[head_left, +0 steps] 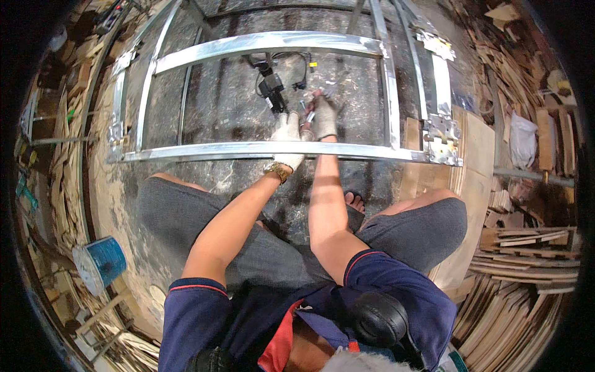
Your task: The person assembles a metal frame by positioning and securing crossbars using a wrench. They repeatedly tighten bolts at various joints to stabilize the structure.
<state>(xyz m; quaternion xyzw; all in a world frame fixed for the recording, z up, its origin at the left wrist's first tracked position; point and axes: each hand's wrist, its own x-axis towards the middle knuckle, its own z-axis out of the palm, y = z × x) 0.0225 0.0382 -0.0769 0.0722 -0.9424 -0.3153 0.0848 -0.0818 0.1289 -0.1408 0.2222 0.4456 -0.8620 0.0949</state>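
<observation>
I squat over a shiny metal frame (260, 150) lying flat on a dirty floor. Both hands wear light work gloves and reach past the frame's near bar into its opening. My left hand (287, 133) rests next to a black power tool (273, 92) with a cable, its fingers touching the tool's near end. My right hand (323, 116) pinches a small metal piece (309, 116), perhaps a bit or a screw. The two hands almost touch each other.
Metal brackets (444, 142) sit on the frame's right corner above a plywood sheet (474, 155). Stacks of wood offcuts (527, 248) fill the right side. A blue can (99, 263) stands at lower left among scrap wood. More frame bars (266, 43) lie farther away.
</observation>
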